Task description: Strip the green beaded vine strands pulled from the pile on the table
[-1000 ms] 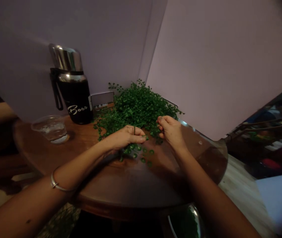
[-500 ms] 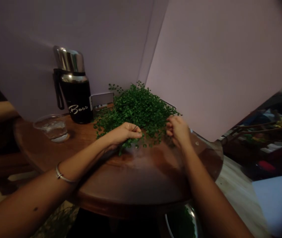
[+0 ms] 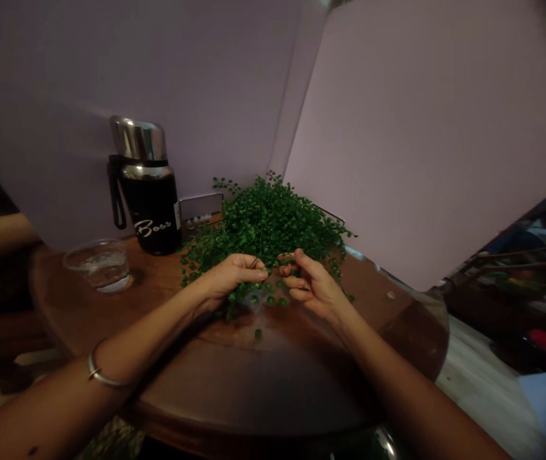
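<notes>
Plant base: hidden under the mass of fronds (image 3: 263, 223) (potted or not, cannot say). Left grip (image 3: 232, 275): fingers cover whatever they pinch; one thin stem shows, too small to trace. Right grip (image 3: 314, 284): leaflets near the fingertips are too small to tell whether they touch. Worktop (image 3: 254, 390): lower part cut off by the frame's bottom edge. Small label (image 3: 176, 216) on the black flask (image 3: 151, 217): unreadable. Silver-edged rectangular object (image 3: 201, 209): partly behind the fronds. Clutter at far right (image 3: 517, 281): too dark and blurred to name.
</notes>
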Motion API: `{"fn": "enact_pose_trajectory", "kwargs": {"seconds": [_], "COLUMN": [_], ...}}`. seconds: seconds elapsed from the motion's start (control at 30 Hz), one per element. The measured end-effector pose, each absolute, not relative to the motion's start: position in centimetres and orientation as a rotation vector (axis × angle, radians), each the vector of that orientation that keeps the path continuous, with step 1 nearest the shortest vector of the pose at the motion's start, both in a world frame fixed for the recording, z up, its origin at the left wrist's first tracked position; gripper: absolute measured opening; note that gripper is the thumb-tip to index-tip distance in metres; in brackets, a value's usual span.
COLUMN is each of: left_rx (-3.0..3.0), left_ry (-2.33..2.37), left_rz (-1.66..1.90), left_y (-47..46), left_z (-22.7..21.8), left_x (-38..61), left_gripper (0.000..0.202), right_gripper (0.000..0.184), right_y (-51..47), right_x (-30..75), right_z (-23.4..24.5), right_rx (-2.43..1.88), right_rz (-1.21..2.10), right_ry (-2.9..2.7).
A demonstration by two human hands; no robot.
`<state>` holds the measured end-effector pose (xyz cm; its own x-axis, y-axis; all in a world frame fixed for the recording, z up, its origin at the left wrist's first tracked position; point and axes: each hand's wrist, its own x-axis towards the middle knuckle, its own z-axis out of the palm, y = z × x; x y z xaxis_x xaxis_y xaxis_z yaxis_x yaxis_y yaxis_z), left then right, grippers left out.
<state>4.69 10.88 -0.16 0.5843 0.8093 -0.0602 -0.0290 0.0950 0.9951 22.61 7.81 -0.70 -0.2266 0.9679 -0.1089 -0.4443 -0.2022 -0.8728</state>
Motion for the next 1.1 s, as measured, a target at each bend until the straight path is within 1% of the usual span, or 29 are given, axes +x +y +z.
{"fn": "enact_pose_trajectory", "kwargs": {"seconds": [0.2,0.33,0.43,0.57,0.7,0.9,1.0,1.1], "left_rx": [1.486,1.587,1.596,1.512,1.545,1.634,1.686,1.646], "left_ry": [0.693,0.711,0.736,0.825,0.871,0.822,0.765,0.754], "left_rz": [0.658,0.67,0.702,0.808,0.841,0.696,0.599,0.614], "left_y": [11.0,10.9,11.0,11.4,11.9,11.6,11.1,11.0], "left_z": [-0.4,-0.3,-0.4,-0.4,-0.3,-0.8,-0.7,0.0], "left_x": [4.6,4.7,4.8,4.6,4.2,4.5,4.8,4.4], "left_gripper": [0.026,0.034,0.036,0.034,0.036,0.039,0.038,0.036], "right_gripper": [0.03,0.033,0.031,0.02,0.022,0.022,0.021,0.019], "right_y": [7.5,7.4,7.3,7.1,6.9,6.1,5.5,5.1], "right_x": [22.4,22.5,22.4,22.2,22.4,23.8,25.4,28.3], "right_z": [-0.7,-0.5,-0.6,-0.9,-1.1,-0.8,-0.5,-0.2], "right_rx": [-0.992,-1.052,-1.198,-1.337,-1.33,-1.578,-1.658,-1.854], "right_rz": [1.48,1.436,1.331,0.894,0.462,-0.214,-0.384,-0.399], "right_ry": [-1.062,-1.178,-1.33,-1.773,-2.133,-2.511,-2.651,-2.632]}}
